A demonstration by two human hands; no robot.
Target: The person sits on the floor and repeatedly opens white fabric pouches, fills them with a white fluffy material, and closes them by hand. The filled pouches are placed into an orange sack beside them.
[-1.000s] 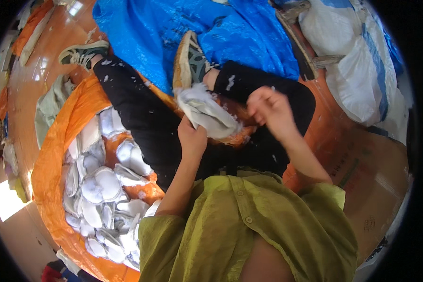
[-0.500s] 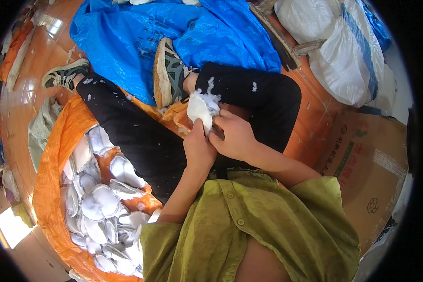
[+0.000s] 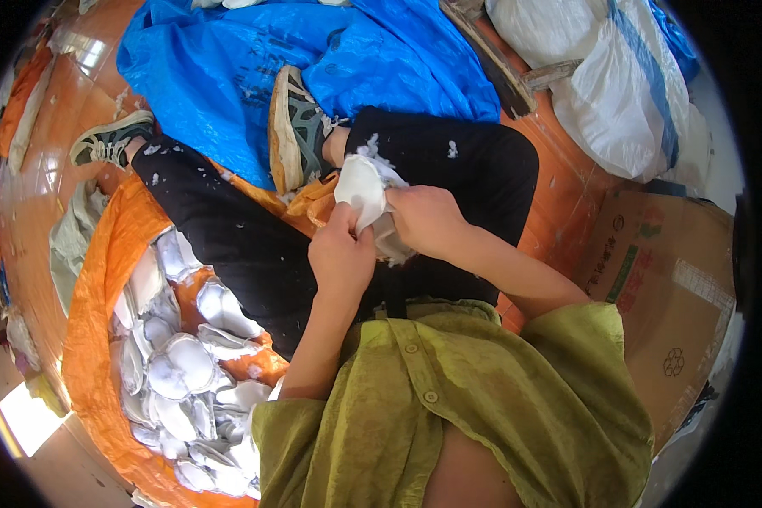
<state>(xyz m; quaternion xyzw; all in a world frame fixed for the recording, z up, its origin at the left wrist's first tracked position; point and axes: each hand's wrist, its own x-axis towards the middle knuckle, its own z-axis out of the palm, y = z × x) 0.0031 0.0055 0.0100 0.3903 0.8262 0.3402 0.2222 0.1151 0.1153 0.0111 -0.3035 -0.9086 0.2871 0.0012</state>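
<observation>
In front of my lap I hold a white cup-shaped pad (image 3: 361,188) with loose white fluff (image 3: 384,167) along its far edge. My left hand (image 3: 344,252) pinches the near end of the pad, thumb on top. My right hand (image 3: 427,222) is closed on its right edge; the fingertips are partly hidden. A paler piece of the same stuff (image 3: 389,241) hangs between the two hands, and I cannot make out how it joins the pad. To my left, an orange woven sack (image 3: 93,339) lies spread with several similar white pads (image 3: 184,366) heaped in it.
A blue plastic sheet (image 3: 203,76) lies beyond my feet. White sacks (image 3: 605,110) stand at the far right, beside a wooden piece (image 3: 495,63). A cardboard box (image 3: 652,288) is at my right. My legs in black trousers (image 3: 229,229) are folded around the work.
My hands have drawn slightly apart, the right one moving right. More of the pad's face shows, and the paler piece between my hands has come into view.
</observation>
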